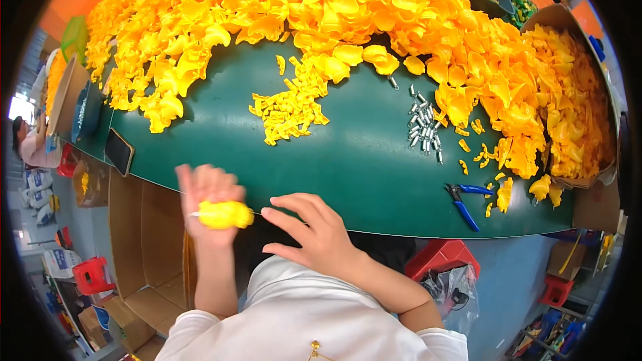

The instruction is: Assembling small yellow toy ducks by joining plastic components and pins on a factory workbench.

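My left hand [207, 184], smeared by motion, is closed around a small yellow plastic part [226, 214] just in front of the table's near edge. A thin dark wire or rod sticks out of the part's right end, and a pale tip shows at its left end. My right hand [309, 230] has its fingers spread beside it. One fingertip is at or near the wire's end; whether it touches I cannot tell. Beyond my hands lie a heap of small yellow clips [291, 110] and several small metal springs or pins [424, 122] on the green table [301, 174].
A huge pile of curved yellow shells [321, 0] covers the table's far side. Blue-handled cutters [463, 202] lie at the right near edge, a phone [119, 152] at the left edge. A cardboard box [582, 107] of yellow parts stands right; a red stool [443, 256] is below.
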Tool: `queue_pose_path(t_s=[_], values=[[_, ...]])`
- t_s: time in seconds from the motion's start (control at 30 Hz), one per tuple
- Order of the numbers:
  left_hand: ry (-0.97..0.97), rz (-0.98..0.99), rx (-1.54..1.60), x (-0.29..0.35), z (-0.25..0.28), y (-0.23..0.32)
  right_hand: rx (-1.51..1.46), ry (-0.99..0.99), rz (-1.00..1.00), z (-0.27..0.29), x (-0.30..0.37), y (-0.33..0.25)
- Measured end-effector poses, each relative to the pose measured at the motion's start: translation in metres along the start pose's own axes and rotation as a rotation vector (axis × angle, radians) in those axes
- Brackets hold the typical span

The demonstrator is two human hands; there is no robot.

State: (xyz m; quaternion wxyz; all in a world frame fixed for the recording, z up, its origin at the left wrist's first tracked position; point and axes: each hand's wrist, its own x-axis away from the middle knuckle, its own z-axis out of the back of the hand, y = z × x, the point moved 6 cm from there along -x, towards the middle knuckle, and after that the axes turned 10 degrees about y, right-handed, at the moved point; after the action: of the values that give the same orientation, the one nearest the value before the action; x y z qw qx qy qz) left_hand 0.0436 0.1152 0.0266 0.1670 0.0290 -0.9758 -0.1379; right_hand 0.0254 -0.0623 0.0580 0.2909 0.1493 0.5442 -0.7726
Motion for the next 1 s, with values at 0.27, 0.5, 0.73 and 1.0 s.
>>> queue_pose_path(t_s=[0.27, 0.5, 0.73, 1.0], values=[[0.64, -1.186, -1.481, 0.098, 0.119, 0.216, 0.216, -0.083, -0.13, 0.058, -0.044, 0.043], [0.79, -1.257, -2.372, 0.046, 0.017, 0.18, 0.405, -0.139, -0.061, 0.068, -0.097, 0.072], [0.101, -1.554, -2.627, -0.096, -0.059, 0.119, 0.422, -0.148, -0.139, 0.043, -0.097, 0.092], [-0.076, -1.528, -2.197, -0.074, -0.095, 0.042, 0.448, -0.061, -0.106, 0.05, -0.088, 0.097]])
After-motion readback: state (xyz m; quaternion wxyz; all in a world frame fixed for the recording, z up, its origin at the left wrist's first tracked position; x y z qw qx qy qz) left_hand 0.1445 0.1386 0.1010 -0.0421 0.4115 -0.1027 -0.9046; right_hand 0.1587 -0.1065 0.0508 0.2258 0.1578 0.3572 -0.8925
